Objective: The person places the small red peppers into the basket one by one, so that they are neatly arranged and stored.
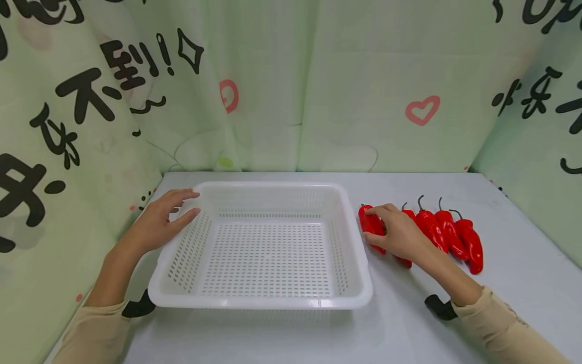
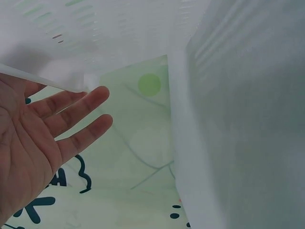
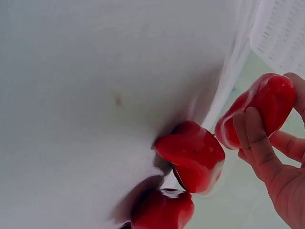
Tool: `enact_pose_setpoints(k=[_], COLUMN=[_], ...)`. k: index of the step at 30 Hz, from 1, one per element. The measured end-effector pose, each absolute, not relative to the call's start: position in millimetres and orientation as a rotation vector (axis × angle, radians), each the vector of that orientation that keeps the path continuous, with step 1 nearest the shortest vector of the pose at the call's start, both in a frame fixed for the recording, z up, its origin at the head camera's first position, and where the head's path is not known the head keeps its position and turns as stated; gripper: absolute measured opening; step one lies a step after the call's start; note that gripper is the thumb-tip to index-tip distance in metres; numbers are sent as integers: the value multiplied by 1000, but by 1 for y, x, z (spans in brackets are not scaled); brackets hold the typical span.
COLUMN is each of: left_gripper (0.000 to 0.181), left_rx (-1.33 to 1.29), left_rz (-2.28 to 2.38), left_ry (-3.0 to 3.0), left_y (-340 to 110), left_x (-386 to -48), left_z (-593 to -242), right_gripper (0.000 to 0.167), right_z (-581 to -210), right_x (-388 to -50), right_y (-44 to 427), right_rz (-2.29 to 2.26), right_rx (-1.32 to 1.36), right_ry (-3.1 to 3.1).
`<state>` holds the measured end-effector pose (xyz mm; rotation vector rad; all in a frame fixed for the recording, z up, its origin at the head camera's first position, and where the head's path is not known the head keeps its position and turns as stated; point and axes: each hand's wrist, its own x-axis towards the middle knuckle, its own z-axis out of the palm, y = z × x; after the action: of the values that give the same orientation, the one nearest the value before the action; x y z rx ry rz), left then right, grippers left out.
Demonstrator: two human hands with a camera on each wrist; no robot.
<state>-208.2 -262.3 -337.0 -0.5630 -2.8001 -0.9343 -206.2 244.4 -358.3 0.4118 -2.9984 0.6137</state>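
Observation:
A white plastic basket point(image 1: 268, 299) with perforated walls and floor stands in the middle of the table. My left hand point(image 1: 159, 220) is at its left rim with the fingers extended; the left wrist view shows the palm point(image 2: 28, 138) and straight fingers beside the rim. Just right of the basket, my right hand point(image 1: 397, 231) pinches a red chili pepper point(image 1: 372, 222) between thumb and fingers. In the right wrist view this pepper point(image 3: 274, 98) is raised off the table. Under and beyond that hand lie several more red peppers point(image 1: 450, 235) in a row, stems pointing back.
The table point(image 1: 318, 336) is white. Green curtains point(image 1: 345, 101) with black lettering and hearts enclose its back and sides. Both forearms wear beige sleeves, with a dark wrist strap point(image 1: 440, 307) at the right cuff and another dark piece point(image 1: 140, 306) at the left.

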Motion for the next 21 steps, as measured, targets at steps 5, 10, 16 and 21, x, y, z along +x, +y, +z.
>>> enact_pose_setpoints(k=[5,10,16,21], left_gripper=[48,48,50,54], left_rx=[-560,-573,-568,-550], left_rz=[-931,-931,-923,-916], left_ry=[-2803,-2794,-2798,-2815], left_y=[-262,-262,-263,-263], left_x=[-207,-207,-208,-208], left_z=[-336,-336,-336,-336], right_gripper=[61,61,66,66], right_z=[-349,-340,-328,-318], right_x=[-203,-200,-197,-195], right_y=[245,245,243,240], right_rz=[643,684,698,715], right_rx=[423,431,407,421], right_ry=[-2948,-2908,-2902,-2874])
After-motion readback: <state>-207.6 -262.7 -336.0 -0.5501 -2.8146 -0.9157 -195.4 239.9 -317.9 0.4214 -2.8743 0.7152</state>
